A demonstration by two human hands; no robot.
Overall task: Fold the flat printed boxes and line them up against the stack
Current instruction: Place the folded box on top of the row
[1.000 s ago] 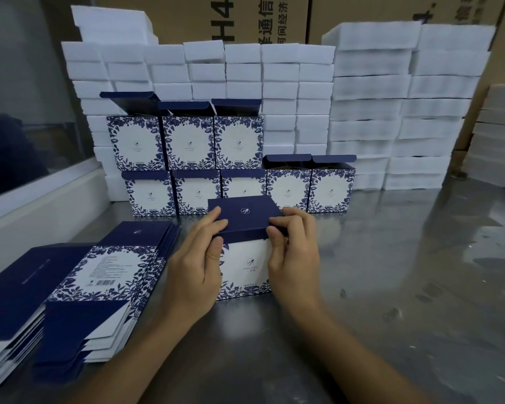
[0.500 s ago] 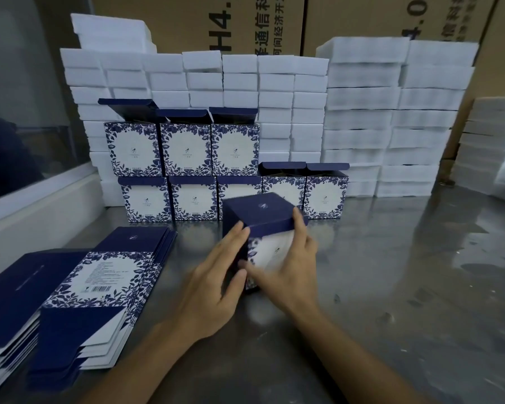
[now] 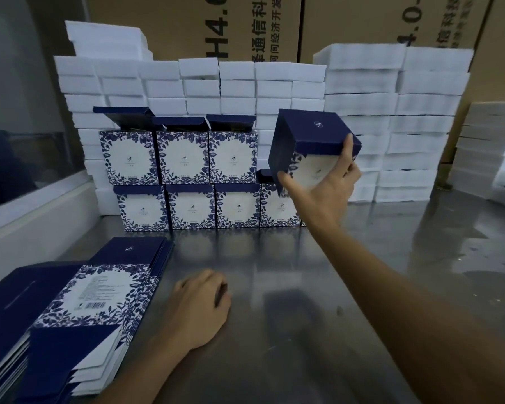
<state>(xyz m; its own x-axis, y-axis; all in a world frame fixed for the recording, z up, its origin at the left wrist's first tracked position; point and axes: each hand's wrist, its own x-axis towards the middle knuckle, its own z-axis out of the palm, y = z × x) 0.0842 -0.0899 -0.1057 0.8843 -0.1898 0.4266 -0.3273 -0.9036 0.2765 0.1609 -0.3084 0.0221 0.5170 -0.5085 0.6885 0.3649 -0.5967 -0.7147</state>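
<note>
Right hand (image 3: 322, 189) grips folded box (image 3: 309, 141) aloft, tilted, navy top toward camera, above lower row of 5 stacked boxes (image 3: 193, 207); left hand (image 3: 199, 307) loosely curled, holding nothing, on table (image 3: 362, 258)

Dim, bluish light – soft pale glare streaks the shiny grey metal table (image 3: 362, 258) at far right. Straight lines bow toward the frame edges – the near arm is slightly smeared.

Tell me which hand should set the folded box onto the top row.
Right. The right hand already grips the folded box, raised beside the top row. The left hand rests on the table, near the flat boxes.
</note>
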